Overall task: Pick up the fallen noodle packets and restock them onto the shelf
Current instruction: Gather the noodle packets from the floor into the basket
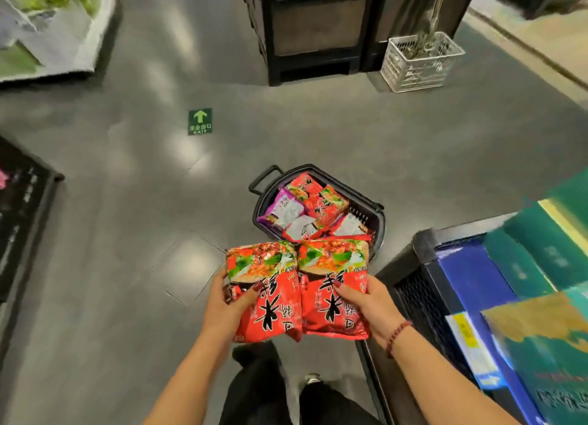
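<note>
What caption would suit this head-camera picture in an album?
Left hand and right hand each hold a red noodle packet above a basket of more packets.

Shelf [525, 297] cut off at right edge, its boxes blurred, basket [366, 208] partly hidden behind held packets [297, 284]

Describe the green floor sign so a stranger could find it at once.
Start at the black basket of noodle packets on the grey floor. Look up and left: the small green sign lies flat there, alone. Its pale upward arrow sets it apart.
</note>
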`<state>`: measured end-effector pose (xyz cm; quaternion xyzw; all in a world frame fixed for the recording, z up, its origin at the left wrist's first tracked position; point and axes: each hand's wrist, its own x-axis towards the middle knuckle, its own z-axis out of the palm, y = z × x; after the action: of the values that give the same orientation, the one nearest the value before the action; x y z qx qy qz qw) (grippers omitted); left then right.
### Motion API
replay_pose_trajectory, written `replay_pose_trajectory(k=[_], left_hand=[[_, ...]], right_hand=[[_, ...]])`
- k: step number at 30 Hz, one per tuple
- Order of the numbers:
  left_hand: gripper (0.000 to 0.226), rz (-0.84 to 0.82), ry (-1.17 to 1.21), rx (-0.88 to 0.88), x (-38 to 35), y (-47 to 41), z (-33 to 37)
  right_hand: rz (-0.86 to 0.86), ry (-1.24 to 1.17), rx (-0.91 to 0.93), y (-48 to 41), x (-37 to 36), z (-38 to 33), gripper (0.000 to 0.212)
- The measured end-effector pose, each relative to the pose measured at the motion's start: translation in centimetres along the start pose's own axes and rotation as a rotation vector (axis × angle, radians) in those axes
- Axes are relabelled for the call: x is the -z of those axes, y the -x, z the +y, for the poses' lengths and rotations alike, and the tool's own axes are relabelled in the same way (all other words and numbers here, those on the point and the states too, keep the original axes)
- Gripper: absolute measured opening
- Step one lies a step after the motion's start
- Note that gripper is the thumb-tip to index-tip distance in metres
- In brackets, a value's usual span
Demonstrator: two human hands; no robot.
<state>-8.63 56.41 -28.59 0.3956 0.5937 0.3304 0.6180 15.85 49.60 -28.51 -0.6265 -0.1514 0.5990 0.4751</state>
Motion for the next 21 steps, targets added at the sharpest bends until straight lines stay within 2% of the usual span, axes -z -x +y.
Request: replay_pose_trajectory(k=[12,15,19,21], left_hand=[[0.053,-0.377,-0.282,0.058,-6.0,-24.9,9.1],[0.048,-0.428,-0.322,0.062,-8.7,-29.2,10.1],[0.056,-0.474,-0.360,0.115,-13.0,-33.8,9.0],[0.072,-0.463,-0.372,0.154,-15.3,-35.3,7.8]], right_hand=[[0.357,-0.224,-0.034,-15.5,-2.5,-4.9,0.034],[0.448,-0.279,-0.064,-18.1,-1.7,-5.0,0.030],[0.531,-0.331,-0.119,-21.6,0.4,-4.3,0.022],[0.536,-0.319,-0.167,-23.3,1.7,-3.4,0.024]])
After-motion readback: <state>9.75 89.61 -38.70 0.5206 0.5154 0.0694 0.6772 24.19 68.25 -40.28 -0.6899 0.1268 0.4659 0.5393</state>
